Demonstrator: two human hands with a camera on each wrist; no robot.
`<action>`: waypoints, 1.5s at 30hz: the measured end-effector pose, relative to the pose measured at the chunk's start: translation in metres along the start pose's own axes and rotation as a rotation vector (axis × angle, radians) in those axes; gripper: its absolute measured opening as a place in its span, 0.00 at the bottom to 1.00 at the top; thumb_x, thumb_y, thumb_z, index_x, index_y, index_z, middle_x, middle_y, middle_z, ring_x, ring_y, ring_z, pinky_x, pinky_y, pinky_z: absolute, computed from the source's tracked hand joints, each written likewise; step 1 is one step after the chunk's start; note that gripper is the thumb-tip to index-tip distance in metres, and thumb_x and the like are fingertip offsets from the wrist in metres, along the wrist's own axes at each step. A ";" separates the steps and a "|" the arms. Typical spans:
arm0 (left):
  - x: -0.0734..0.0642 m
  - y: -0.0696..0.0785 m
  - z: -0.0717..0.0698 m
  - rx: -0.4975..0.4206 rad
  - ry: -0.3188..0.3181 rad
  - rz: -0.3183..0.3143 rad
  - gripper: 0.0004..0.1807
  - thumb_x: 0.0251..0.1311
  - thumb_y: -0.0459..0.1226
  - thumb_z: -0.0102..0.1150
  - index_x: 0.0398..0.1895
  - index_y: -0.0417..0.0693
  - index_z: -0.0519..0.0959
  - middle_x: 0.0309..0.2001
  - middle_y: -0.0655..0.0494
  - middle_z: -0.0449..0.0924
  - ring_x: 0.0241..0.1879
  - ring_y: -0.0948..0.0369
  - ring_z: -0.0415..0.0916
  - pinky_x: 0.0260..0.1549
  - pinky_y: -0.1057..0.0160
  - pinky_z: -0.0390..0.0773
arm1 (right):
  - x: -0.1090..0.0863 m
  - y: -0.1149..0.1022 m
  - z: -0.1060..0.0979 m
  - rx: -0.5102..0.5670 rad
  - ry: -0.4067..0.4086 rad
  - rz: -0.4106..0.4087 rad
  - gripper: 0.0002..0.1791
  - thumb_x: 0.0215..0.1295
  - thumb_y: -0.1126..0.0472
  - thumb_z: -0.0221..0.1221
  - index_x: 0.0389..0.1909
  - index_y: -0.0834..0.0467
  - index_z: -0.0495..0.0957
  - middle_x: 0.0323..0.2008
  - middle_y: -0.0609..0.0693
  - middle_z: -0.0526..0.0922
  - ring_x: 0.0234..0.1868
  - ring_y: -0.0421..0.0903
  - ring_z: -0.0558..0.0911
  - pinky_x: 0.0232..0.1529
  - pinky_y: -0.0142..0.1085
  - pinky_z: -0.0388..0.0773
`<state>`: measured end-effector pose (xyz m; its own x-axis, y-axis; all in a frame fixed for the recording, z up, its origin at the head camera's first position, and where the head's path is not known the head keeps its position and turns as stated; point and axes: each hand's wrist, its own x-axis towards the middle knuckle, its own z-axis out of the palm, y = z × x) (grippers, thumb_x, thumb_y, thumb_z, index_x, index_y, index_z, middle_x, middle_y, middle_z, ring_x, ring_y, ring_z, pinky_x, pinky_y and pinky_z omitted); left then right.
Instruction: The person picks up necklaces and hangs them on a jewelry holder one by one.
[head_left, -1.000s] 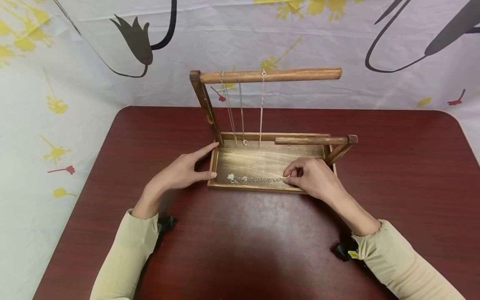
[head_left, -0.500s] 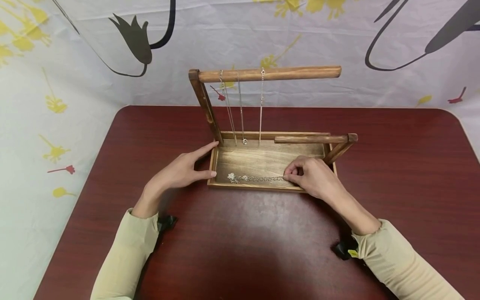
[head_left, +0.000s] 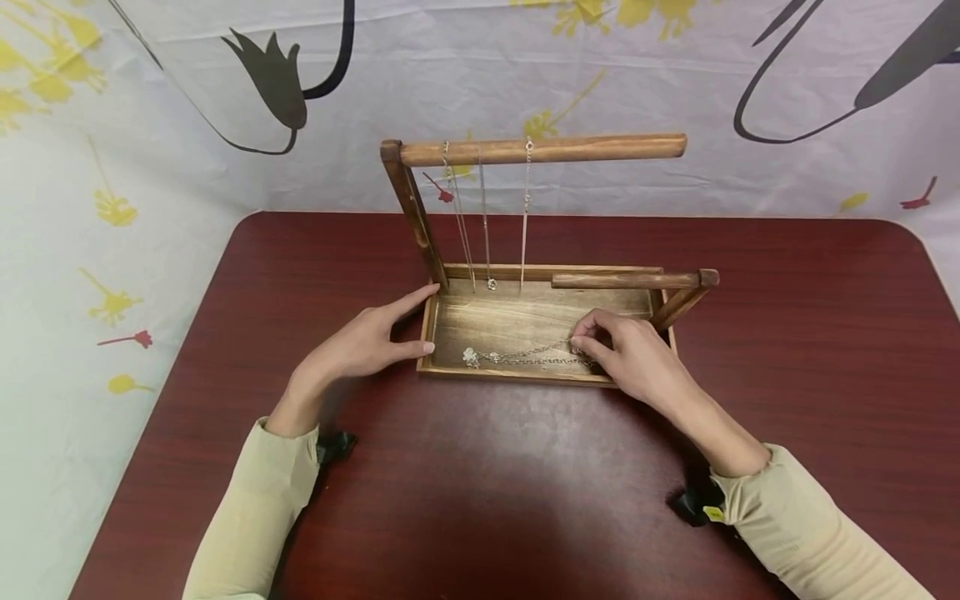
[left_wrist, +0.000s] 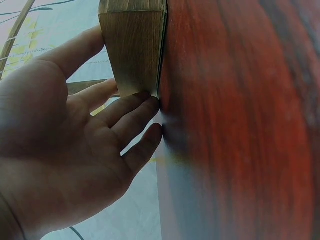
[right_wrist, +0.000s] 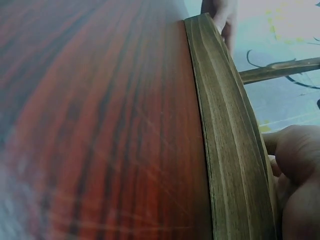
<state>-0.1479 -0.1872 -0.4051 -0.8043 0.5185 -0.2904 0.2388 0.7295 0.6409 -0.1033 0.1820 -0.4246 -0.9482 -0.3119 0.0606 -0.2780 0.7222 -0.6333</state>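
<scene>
A silver chain necklace [head_left: 525,360] lies along the front of a wooden tray [head_left: 517,377], its flower-like end toward the left. My right hand [head_left: 633,354] pinches the chain near its right end between thumb and index finger, just inside the tray. In the right wrist view the tray's front wall [right_wrist: 230,135] hides the fingertips. My left hand [head_left: 367,340] rests with spread, straight fingers against the tray's left end; the left wrist view shows its fingertips at the wooden end wall [left_wrist: 134,50].
Above the tray, a tall wooden bar [head_left: 600,148] on the left post carries several thin hanging necklaces [head_left: 486,225]. A lower bar [head_left: 622,282] juts left from the right post. The tray stands on a dark red table [head_left: 480,467] before a patterned cloth [head_left: 637,75].
My right hand has risen slightly, with the thumb and finger lifting part of the chain, so its strands now spread apart. The left hand has stayed put.
</scene>
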 end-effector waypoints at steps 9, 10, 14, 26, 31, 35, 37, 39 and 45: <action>0.000 0.001 0.000 -0.001 -0.001 -0.002 0.45 0.64 0.54 0.63 0.79 0.74 0.49 0.77 0.59 0.52 0.71 0.52 0.59 0.65 0.46 0.64 | -0.002 -0.001 -0.005 0.111 -0.015 -0.016 0.03 0.73 0.59 0.57 0.38 0.53 0.77 0.29 0.46 0.81 0.29 0.43 0.76 0.33 0.37 0.71; 0.000 0.001 0.000 0.000 -0.001 -0.003 0.45 0.63 0.54 0.63 0.79 0.74 0.49 0.77 0.59 0.52 0.71 0.52 0.59 0.65 0.46 0.64 | -0.002 -0.001 -0.006 0.130 -0.021 -0.016 0.03 0.74 0.59 0.57 0.38 0.54 0.77 0.30 0.46 0.82 0.30 0.43 0.77 0.34 0.36 0.72; 0.000 0.001 0.001 0.000 -0.002 -0.006 0.45 0.63 0.54 0.63 0.79 0.75 0.49 0.77 0.59 0.52 0.71 0.52 0.59 0.65 0.46 0.64 | -0.002 -0.003 -0.007 0.241 -0.055 0.006 0.05 0.75 0.60 0.55 0.39 0.56 0.76 0.31 0.46 0.85 0.33 0.45 0.83 0.36 0.32 0.76; 0.000 0.002 0.000 0.002 -0.002 -0.009 0.45 0.63 0.54 0.63 0.79 0.73 0.49 0.77 0.58 0.53 0.72 0.52 0.59 0.65 0.46 0.64 | -0.007 -0.018 -0.014 0.439 -0.084 0.026 0.07 0.73 0.62 0.58 0.39 0.62 0.77 0.28 0.51 0.82 0.31 0.48 0.83 0.31 0.35 0.78; 0.000 0.003 0.000 0.001 0.008 -0.006 0.46 0.62 0.54 0.64 0.79 0.72 0.50 0.77 0.57 0.53 0.72 0.51 0.59 0.65 0.45 0.63 | -0.009 -0.027 -0.018 0.547 -0.122 -0.005 0.04 0.73 0.65 0.57 0.37 0.63 0.75 0.26 0.53 0.80 0.26 0.45 0.79 0.29 0.36 0.79; 0.000 0.002 0.000 -0.005 0.008 -0.009 0.46 0.62 0.53 0.65 0.79 0.72 0.50 0.77 0.56 0.53 0.72 0.50 0.58 0.65 0.44 0.63 | -0.009 -0.032 -0.022 0.648 -0.172 -0.031 0.04 0.73 0.68 0.55 0.38 0.66 0.74 0.26 0.59 0.78 0.23 0.45 0.77 0.25 0.37 0.79; 0.000 0.001 0.000 -0.006 0.009 -0.007 0.46 0.62 0.53 0.65 0.79 0.72 0.50 0.77 0.56 0.53 0.72 0.50 0.58 0.65 0.44 0.63 | -0.009 -0.034 -0.025 0.689 -0.197 -0.025 0.05 0.73 0.68 0.54 0.39 0.68 0.74 0.26 0.63 0.78 0.22 0.45 0.76 0.24 0.38 0.79; 0.001 0.001 0.000 -0.006 0.009 -0.005 0.46 0.62 0.53 0.65 0.79 0.73 0.49 0.77 0.57 0.53 0.72 0.50 0.58 0.65 0.44 0.63 | -0.009 -0.037 -0.028 0.713 -0.212 0.004 0.07 0.74 0.67 0.55 0.40 0.69 0.74 0.28 0.66 0.78 0.21 0.46 0.75 0.23 0.39 0.78; 0.000 0.002 0.000 -0.009 0.003 0.001 0.47 0.63 0.53 0.64 0.79 0.73 0.48 0.77 0.58 0.52 0.72 0.52 0.59 0.65 0.46 0.64 | -0.010 -0.047 -0.036 0.764 -0.205 0.130 0.12 0.72 0.63 0.59 0.45 0.71 0.75 0.32 0.65 0.83 0.23 0.43 0.77 0.24 0.36 0.78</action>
<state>-0.1474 -0.1862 -0.4036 -0.8055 0.5178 -0.2882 0.2342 0.7249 0.6478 -0.0864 0.1735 -0.3676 -0.8979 -0.4152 -0.1460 0.0855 0.1609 -0.9833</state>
